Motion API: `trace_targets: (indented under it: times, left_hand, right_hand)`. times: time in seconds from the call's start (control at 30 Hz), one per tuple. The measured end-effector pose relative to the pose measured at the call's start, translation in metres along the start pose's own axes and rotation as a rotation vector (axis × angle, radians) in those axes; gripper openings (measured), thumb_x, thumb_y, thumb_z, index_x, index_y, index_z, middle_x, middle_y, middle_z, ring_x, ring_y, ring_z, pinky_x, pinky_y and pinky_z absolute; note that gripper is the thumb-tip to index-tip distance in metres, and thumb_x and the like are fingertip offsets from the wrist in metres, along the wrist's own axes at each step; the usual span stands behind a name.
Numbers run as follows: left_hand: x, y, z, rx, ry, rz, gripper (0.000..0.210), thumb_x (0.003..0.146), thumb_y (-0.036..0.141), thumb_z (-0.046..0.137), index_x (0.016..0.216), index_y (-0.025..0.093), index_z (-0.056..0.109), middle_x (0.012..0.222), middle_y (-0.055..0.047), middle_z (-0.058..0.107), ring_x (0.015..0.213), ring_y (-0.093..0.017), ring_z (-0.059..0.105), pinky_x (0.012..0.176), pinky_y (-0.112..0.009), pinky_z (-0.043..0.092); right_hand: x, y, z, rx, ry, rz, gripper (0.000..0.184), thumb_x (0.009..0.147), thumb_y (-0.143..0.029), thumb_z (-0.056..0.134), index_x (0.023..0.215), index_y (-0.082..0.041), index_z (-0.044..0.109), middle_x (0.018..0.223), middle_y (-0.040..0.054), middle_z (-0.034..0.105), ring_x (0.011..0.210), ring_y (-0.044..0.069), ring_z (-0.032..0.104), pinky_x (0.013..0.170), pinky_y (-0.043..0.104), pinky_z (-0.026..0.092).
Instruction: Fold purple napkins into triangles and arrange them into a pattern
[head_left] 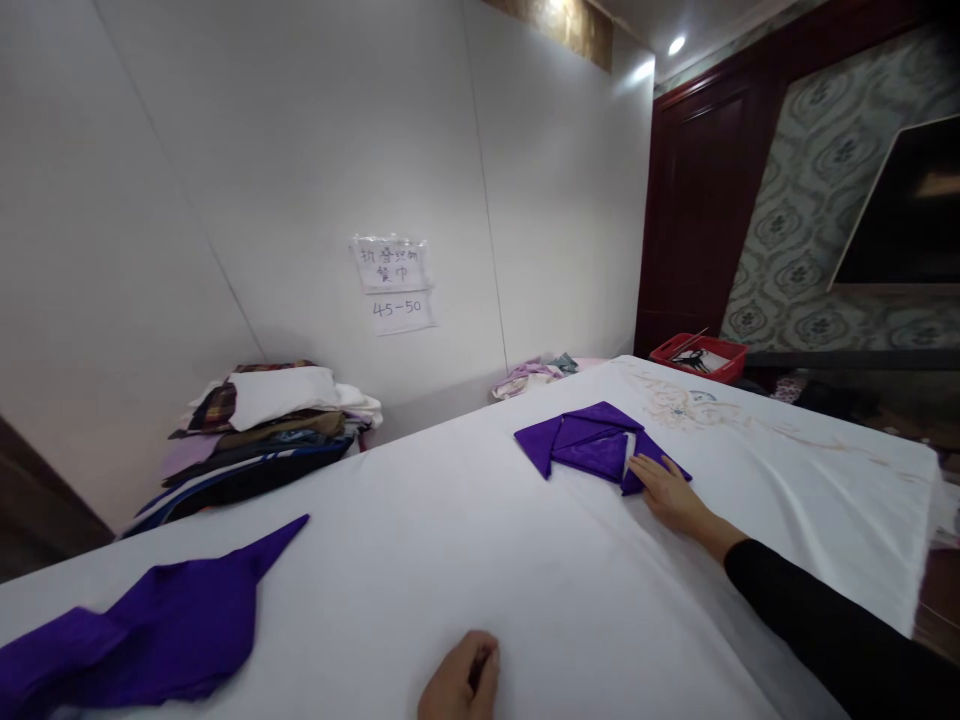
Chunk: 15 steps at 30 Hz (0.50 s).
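A folded purple cloth napkin [589, 452] lies on the white tablecloth [420, 540], right of the middle, with pointed flaps at both sides. My right hand [667, 490] rests on its right flap, fingers stretched out and lying flat. At the bottom middle, my left hand [461, 680] is by the tablecloth with its fingers curled in towards the thumb; nothing shows in it. Another purple napkin [187, 620] is spread loose and rumpled at the lower left, apart from both hands.
Stacked folded clothes [277, 430] sit beyond the far edge at left, against a white wall panel [360, 130] bearing a paper sign [394, 283]. More cloth [529, 376] lies along that wall. A red basket [701, 357] with things in it stands at the far right corner.
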<state>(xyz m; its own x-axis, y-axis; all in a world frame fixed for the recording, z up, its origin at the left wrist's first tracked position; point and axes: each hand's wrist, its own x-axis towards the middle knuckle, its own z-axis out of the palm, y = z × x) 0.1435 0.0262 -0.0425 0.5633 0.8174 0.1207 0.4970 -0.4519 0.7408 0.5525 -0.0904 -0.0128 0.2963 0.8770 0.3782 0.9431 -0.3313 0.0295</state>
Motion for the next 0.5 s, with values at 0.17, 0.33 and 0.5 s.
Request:
trace_targets:
  times: [0.17,0.33,0.5]
  left_hand:
    - [-0.003,0.006,-0.003,-0.069,-0.003,0.005,0.03,0.079,0.044,0.037,0.076,0.023,0.058,0.066,0.002,0.06,0.062,-0.014,0.055,0.063,-0.021,0.045]
    - [-0.003,0.003,-0.003,-0.137,-0.011,0.029,0.028,0.079,0.044,0.04,0.074,0.022,0.057,0.063,0.002,0.057,0.059,-0.013,0.052,0.059,-0.022,0.042]
    - [-0.001,-0.004,-0.001,-0.189,-0.009,0.045,0.032,0.08,0.049,0.04,0.073,0.022,0.057,0.06,0.003,0.054,0.057,-0.013,0.05,0.056,-0.022,0.041]
  right_hand:
    - [0.033,-0.07,0.002,0.134,-0.006,-0.152,0.047,0.084,-0.024,0.037,0.13,-0.02,0.044,0.134,0.0104,0.045,0.126,0.025,0.034,0.104,0.05,0.017]
    - [0.072,-0.12,0.018,0.115,-0.071,-0.189,0.049,0.084,-0.024,0.039,0.132,-0.016,0.042,0.138,0.0136,0.039,0.127,0.029,0.031,0.103,0.05,0.017]
    - [0.102,-0.138,0.029,0.055,-0.13,-0.139,0.051,0.08,-0.019,0.04,0.131,-0.015,0.042,0.138,0.0147,0.039,0.126,0.03,0.032,0.101,0.049,0.017]
